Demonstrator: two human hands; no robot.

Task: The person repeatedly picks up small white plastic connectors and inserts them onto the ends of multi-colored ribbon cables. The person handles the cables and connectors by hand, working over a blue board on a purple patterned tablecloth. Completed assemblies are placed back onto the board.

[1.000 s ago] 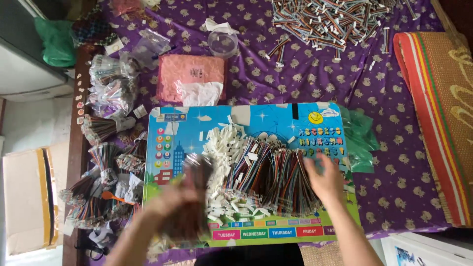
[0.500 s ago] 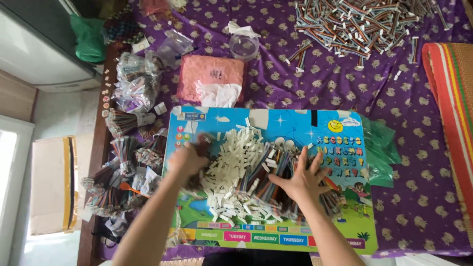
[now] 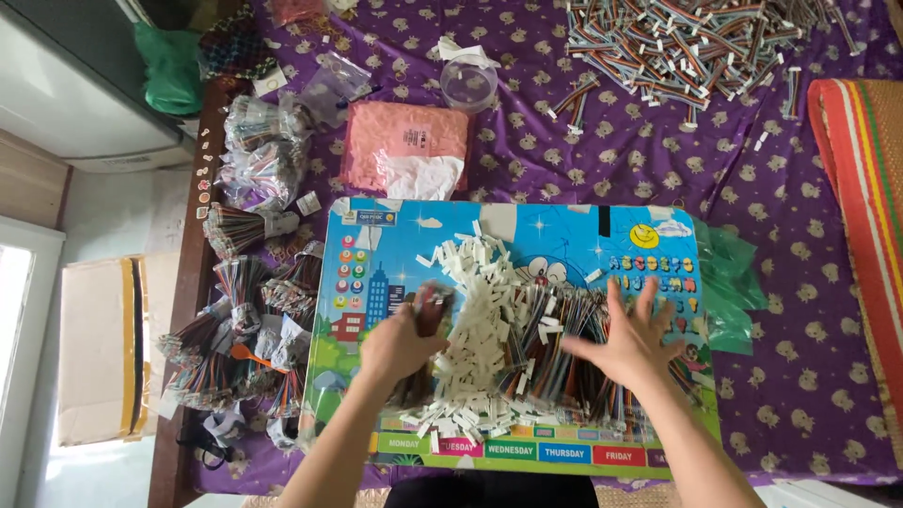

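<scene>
Purple patterned bedspread [image 3: 583,160] carries colourful board [image 3: 564,235], pink packet [image 3: 400,141], cable heap [image 3: 696,42].

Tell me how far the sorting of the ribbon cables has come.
Done: tied cable bundles lie at the left. In hand: left hand grips some, right hand presses the multicoloured white-plugged cable heap on the colourful board. Left: loose pile far right.

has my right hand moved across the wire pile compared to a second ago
Yes. The right hand has slid left across the wire pile, judged against the colourful board: it was below the letter chart, now it lies inward of it.
</scene>
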